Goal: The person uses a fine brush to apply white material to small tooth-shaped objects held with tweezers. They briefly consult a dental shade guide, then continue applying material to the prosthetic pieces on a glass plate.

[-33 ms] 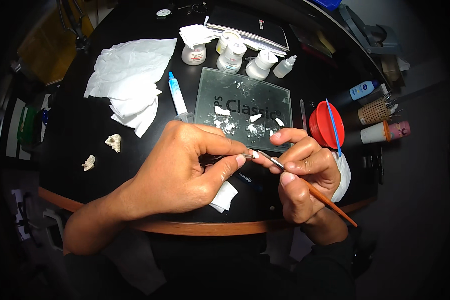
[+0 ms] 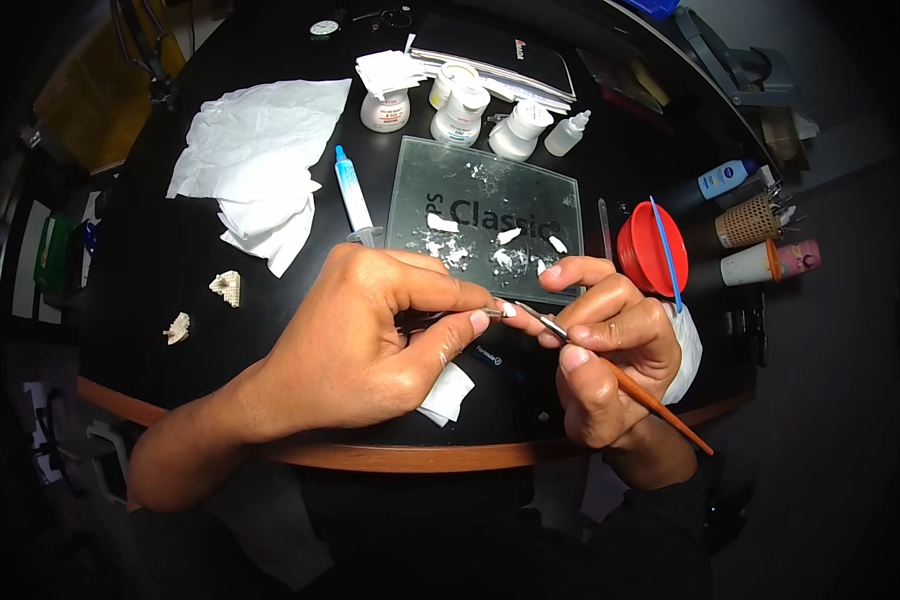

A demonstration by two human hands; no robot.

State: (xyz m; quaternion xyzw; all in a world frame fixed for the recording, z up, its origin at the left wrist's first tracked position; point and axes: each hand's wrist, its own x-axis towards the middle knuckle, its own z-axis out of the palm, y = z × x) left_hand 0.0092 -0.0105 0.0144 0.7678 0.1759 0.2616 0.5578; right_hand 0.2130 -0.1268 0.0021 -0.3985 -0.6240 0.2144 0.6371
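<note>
Two hands over black bench [image 2: 150, 300]: left hand [image 2: 370, 340] pinching one small white tooth piece [image 2: 508, 309], right hand [image 2: 605, 350] gripping one orange-handled brush [image 2: 660, 405]; two plaster models [image 2: 226, 288] lying left.

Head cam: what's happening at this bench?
A person works over a black table. The left hand pinches a metal tool with a small white piece at its tip. The right hand holds a fine brush, tip at that piece. Behind lies a glass slab with white paste dabs.
</note>
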